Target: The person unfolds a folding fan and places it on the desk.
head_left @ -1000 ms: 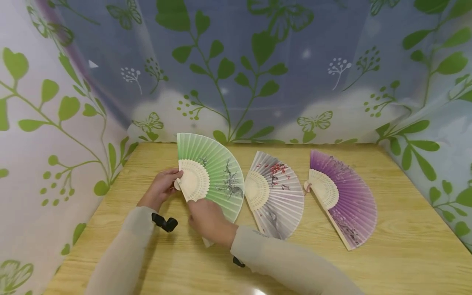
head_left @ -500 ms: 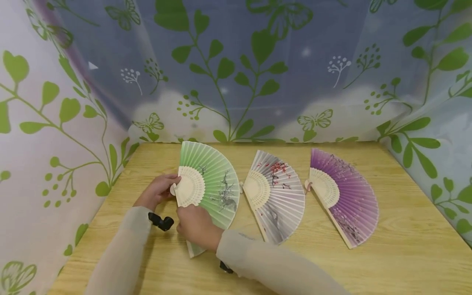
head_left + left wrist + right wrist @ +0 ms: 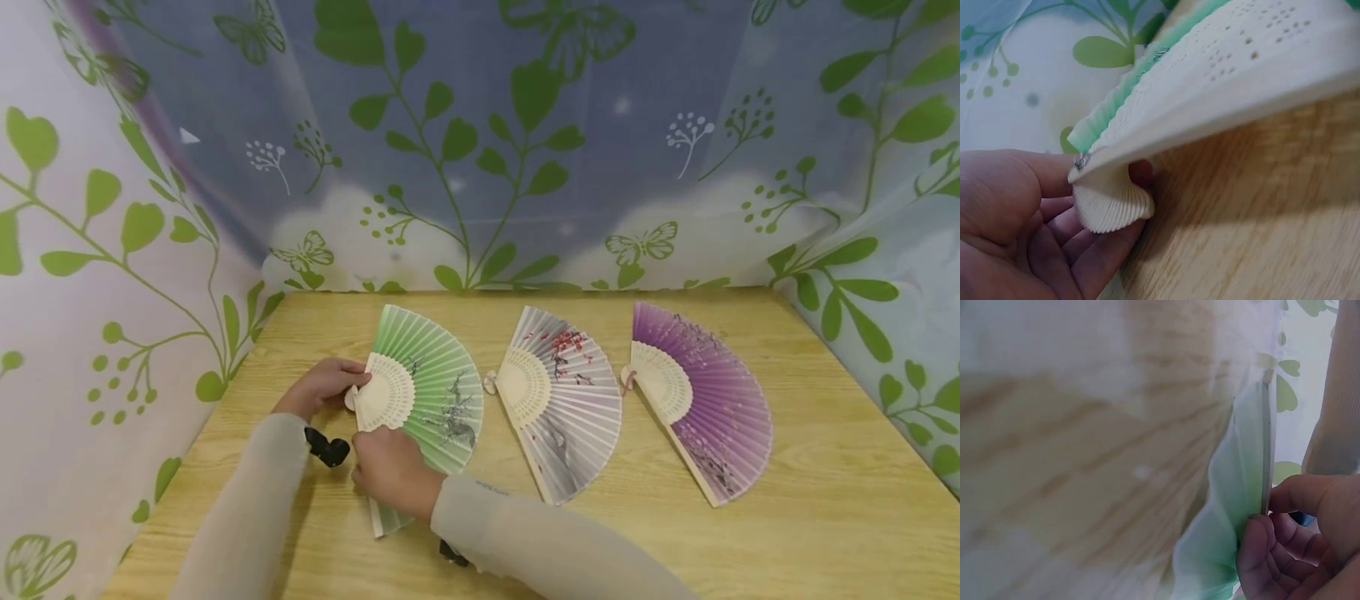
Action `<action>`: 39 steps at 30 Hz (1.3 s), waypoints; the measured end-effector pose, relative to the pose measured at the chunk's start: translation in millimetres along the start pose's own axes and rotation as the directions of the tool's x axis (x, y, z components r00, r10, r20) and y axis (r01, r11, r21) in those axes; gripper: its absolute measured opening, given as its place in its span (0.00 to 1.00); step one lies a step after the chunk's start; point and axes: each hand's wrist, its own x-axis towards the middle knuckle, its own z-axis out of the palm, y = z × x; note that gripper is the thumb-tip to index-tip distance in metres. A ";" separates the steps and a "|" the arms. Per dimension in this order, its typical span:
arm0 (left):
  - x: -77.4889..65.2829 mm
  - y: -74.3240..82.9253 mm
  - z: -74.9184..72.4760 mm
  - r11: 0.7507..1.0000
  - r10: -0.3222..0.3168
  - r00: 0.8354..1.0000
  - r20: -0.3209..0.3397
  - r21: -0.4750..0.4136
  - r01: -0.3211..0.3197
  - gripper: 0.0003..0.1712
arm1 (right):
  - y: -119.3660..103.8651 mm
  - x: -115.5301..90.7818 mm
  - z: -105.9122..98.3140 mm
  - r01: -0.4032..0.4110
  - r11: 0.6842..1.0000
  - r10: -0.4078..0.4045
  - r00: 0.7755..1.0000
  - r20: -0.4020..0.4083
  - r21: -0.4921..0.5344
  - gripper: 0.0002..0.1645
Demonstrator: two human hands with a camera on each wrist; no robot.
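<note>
A spread green folding fan (image 3: pixel 442 392) with a dark branch print lies at the left of the table, its pale pierced ribs toward my left hand (image 3: pixel 324 388). That hand holds the fan at its pivot end; in the left wrist view, the fingers (image 3: pixel 1097 256) curl under the ridged rib ends (image 3: pixel 1116 203). My right hand (image 3: pixel 396 468) pinches the near outer guard stick; thumb and fingers grip the stick (image 3: pixel 1266 444) in the right wrist view. Beside it lies a spread grey-white folding fan (image 3: pixel 581 417) with red blossoms.
A spread purple folding fan (image 3: pixel 723 400) lies on the right, with a small pinkish tassel loop (image 3: pixel 628 379) at its pivot. The wooden table (image 3: pixel 840 483) ends at a leaf-printed cloth backdrop (image 3: pixel 465 208), with cloth on both sides too.
The green fan has come down toward the near left and turned slightly clockwise, both hands moving with it. A gap now shows between it and the grey-white fan, whose pivot end is uncovered.
</note>
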 end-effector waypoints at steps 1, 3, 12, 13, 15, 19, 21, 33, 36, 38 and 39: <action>-0.2 1.1 0.6 0.999 0.015 1.000 -0.018 0.050 -0.014 0.25 | -0.2 0.5 0.6 -0.003 1.000 0.003 1.000 0.000 -0.001 0.09; -1.1 4.9 2.5 0.989 0.040 0.997 -0.061 0.148 -0.031 0.23 | -0.4 1.2 1.2 -0.007 1.000 0.007 1.000 -0.004 0.004 0.09; -4.2 15.7 10.9 0.917 0.052 0.978 -0.200 0.397 0.032 0.20 | 0.4 -2.2 -0.6 0.005 0.998 -0.007 1.000 0.026 0.064 0.11; -4.4 16.4 11.3 0.917 0.048 0.978 -0.202 0.397 0.037 0.19 | 1.0 -2.4 -1.1 0.003 0.998 -0.005 1.000 0.031 0.070 0.11; -4.4 17.4 11.9 0.916 0.049 0.978 -0.205 0.399 0.037 0.19 | 2.8 -3.1 -2.1 0.000 0.997 -0.003 0.999 0.035 0.083 0.11; -3.7 15.8 12.2 0.916 0.052 0.979 -0.198 0.399 0.031 0.19 | 6.2 -6.0 -3.4 0.011 0.993 -0.015 0.999 0.035 0.115 0.11; -3.1 12.8 11.8 0.919 0.047 0.979 -0.197 0.393 0.035 0.19 | 7.0 -7.9 -3.5 0.026 0.990 -0.032 0.999 0.039 0.141 0.13; -7.1 7.3 12.8 0.916 0.065 0.974 -0.216 0.399 0.027 0.21 | 9.8 -19.5 -16.2 0.012 0.978 -0.041 0.990 0.136 0.208 0.04; -10.7 11.8 12.0 0.910 0.058 0.973 -0.222 0.413 0.040 0.26 | 14.8 -21.0 -23.0 -0.004 0.979 -0.023 0.991 0.130 0.204 0.10; -12.9 15.3 11.3 0.908 0.055 0.972 -0.229 0.416 0.047 0.29 | 19.8 -21.4 -28.5 -0.010 0.983 -0.013 0.992 0.125 0.184 0.12; -14.0 17.1 11.2 0.905 0.062 0.971 -0.232 0.423 0.043 0.30 | 22.7 -21.7 -31.5 -0.010 0.985 -0.012 0.992 0.123 0.174 0.12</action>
